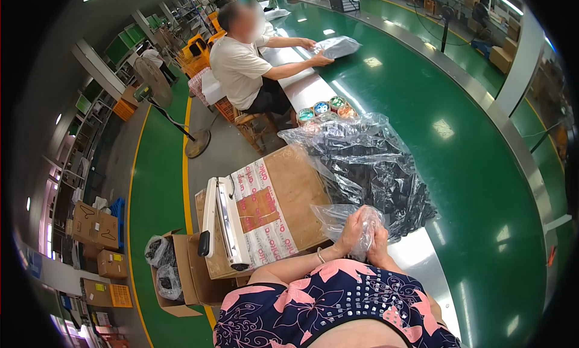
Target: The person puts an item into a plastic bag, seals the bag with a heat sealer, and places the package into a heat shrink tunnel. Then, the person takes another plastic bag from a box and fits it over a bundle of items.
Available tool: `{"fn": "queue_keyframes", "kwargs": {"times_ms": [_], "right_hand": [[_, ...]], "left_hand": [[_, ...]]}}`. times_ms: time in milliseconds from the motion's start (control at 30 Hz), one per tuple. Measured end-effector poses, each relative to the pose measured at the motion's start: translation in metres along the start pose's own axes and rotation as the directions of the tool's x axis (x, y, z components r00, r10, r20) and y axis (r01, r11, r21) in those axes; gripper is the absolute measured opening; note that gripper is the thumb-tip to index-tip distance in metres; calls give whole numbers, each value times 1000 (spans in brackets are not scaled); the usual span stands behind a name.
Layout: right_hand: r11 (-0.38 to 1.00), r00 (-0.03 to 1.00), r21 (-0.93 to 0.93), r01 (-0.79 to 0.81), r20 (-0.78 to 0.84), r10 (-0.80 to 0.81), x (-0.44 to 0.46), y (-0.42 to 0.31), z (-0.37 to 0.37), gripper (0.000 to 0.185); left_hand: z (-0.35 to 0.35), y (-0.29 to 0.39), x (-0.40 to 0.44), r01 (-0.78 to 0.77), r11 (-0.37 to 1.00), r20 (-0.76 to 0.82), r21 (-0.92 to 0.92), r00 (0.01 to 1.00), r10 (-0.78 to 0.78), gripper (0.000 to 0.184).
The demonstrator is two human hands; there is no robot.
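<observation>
A small clear plastic bag (363, 236) is gathered between my two hands, close to my chest. My left hand (352, 230) has its fingers closed on the bag's left side, and my right hand (379, 244) grips it from the right. What the bag holds, if anything, I cannot make out. Just beyond my hands lies a large clear plastic bag (374, 173) full of dark pieces. To the left, a white sealing machine (229, 227) rests on a taped cardboard box (295, 191).
Across the green conveyor (434, 130), a seated co-worker (238, 64) holds a plastic bag (338, 47). Round containers (321, 108) stand beyond the large bag. An open carton (187, 275) with bagged items sits at lower left, and a fan (154, 82) stands behind.
</observation>
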State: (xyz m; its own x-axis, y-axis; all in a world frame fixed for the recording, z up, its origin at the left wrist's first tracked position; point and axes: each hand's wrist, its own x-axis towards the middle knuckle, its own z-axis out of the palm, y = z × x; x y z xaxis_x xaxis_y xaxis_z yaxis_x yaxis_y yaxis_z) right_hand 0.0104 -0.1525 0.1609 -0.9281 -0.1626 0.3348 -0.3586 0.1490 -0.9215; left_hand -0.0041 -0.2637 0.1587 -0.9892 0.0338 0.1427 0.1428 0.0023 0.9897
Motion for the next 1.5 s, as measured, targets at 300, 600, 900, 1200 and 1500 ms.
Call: {"fn": "queue_keyframes", "kwargs": {"times_ms": [300,600,900,1200,1500], "right_hand": [[1000,1000,-3,-4,9,5,-2,7,1,21],[1000,999,-12,-2,43,3,-2,7,-1,22],[1000,999,-2,4,35,-4,-1,4,0,21],[1000,1000,0,12,20,-12,-2,3,1,19],[1000,1000,18,4,18,-5,-4,1,1,21]], "left_hand": [[-2,2,0,77,993,15,-88,997,-76,11],[-3,7,0,78,990,37,-115,997,-75,9],[-1,10,0,17,999,23,-48,1000,-15,26],[-3,2,-2,95,992,26,-88,995,-93,11],[-4,4,-6,91,988,48,-127,995,-86,9]]}}
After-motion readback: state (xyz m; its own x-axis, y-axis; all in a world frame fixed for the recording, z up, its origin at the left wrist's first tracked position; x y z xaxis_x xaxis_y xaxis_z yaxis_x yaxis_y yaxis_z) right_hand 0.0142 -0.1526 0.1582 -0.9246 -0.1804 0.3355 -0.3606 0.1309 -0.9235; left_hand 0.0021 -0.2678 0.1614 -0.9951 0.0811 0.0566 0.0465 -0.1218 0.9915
